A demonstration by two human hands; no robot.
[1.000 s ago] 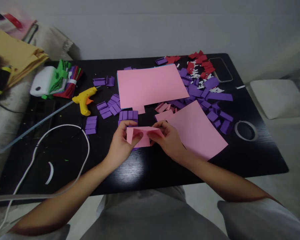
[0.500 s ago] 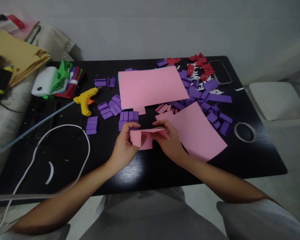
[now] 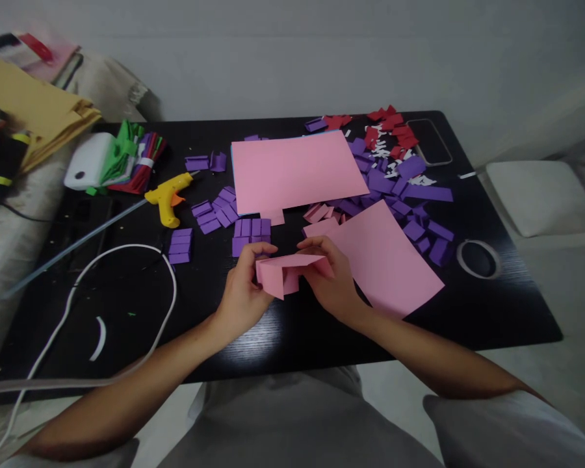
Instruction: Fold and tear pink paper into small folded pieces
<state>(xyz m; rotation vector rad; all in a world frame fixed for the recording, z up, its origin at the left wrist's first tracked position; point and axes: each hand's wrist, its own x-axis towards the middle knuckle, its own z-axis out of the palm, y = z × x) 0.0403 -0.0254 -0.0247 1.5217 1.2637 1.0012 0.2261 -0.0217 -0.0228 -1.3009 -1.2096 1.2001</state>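
Between my two hands, a folded pink paper piece [image 3: 273, 276] is held up over the front middle of the black table. My left hand [image 3: 244, 286] grips its left end, with the thumb partly hidden behind a flap. On the right end, my right hand [image 3: 334, 279] is closed, its fingers partly covered by the paper. A large pink sheet [image 3: 387, 260] lies just right of my right hand. Beyond my hands is a stack of pink sheets [image 3: 297, 172] with a blue edge. Folded purple pieces [image 3: 251, 237] lie right behind my left hand.
On the black table [image 3: 312, 344], a yellow glue gun [image 3: 168, 196] and a looped white cable [image 3: 71, 292] are at left. Purple pieces [image 3: 380, 182], red scraps [image 3: 404, 135] and a tape roll [image 3: 478, 259] are at right. A white stool [image 3: 531, 195] stands beyond the right edge.
The pink piece has tilted between my hands, and its left flap now hangs lower and more slanted. Both hands stay in nearly the same place.
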